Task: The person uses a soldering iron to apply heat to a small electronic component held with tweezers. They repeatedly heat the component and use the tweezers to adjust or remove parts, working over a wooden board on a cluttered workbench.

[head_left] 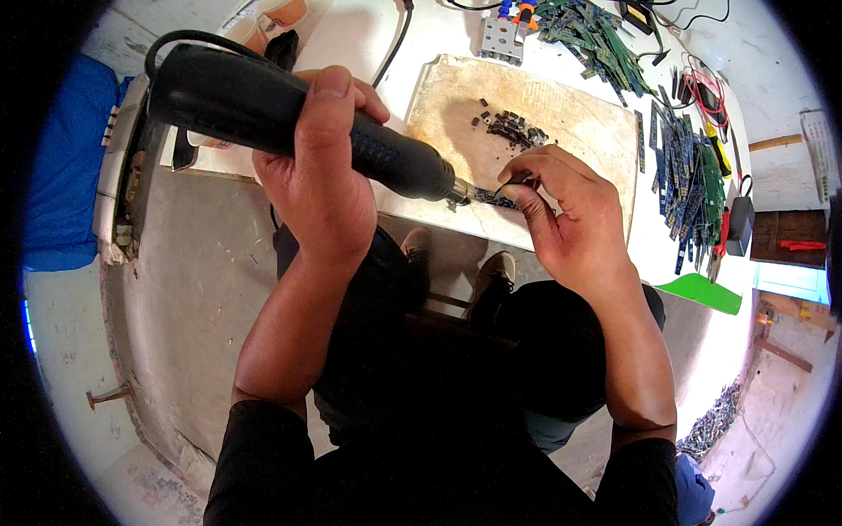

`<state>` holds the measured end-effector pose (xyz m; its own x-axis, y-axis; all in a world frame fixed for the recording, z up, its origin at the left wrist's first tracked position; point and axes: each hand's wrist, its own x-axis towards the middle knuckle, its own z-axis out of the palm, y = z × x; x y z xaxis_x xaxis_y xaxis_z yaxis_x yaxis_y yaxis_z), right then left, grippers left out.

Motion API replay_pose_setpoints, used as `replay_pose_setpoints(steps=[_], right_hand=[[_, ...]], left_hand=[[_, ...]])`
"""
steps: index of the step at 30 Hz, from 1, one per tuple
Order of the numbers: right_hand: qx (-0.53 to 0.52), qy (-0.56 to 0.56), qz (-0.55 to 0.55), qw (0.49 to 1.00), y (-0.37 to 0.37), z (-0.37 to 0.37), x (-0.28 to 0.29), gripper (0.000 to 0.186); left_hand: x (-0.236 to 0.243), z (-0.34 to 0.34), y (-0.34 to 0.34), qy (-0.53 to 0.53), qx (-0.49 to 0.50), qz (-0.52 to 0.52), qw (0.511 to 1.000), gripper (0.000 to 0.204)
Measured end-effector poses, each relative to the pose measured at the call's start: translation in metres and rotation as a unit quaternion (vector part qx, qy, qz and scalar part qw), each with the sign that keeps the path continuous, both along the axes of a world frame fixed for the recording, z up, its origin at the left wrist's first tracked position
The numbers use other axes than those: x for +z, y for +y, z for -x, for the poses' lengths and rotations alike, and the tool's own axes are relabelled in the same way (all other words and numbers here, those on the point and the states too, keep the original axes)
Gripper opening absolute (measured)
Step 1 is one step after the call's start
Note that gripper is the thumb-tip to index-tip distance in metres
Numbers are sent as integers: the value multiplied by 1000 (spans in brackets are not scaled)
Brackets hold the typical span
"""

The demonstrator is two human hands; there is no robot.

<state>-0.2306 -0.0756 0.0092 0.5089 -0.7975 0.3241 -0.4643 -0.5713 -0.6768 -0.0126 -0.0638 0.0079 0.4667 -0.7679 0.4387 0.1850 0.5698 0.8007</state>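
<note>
My left hand (317, 171) is wrapped round the black body of a hot air gun (237, 96). The gun's metal nozzle points right, close to a narrow circuit board strip (494, 199) near the front edge of the table. Over that strip, my right hand (579, 206) pinches a dark, thin-tipped tool that looks like tweezers (519, 178). Its tip reaches toward the strip by the nozzle; whether it touches is too small to tell. Several small black components (517, 130) lie heaped just beyond, on a stained pale work board (579, 96).
Piles of circuit board strips lie at the far right (592, 44) and along the right side (688, 188). A metal block with holes (503, 39) stands at the back. Red wires (706, 92) and a yellow-handled tool (721, 151) rest at the right. A black cable (395, 48) crosses the table.
</note>
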Motion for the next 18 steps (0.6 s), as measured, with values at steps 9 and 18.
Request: replay_pose_setpoints(steps=[9,18], right_hand=[[5,-27,-9,1000,-1,0,-2,13],[6,-30,-6,1000,-1,-1,-2,13]], left_hand=[[-1,0,-1,1,4,1,1000,15],[0,-1,0,-1,5,-9,1000,15]])
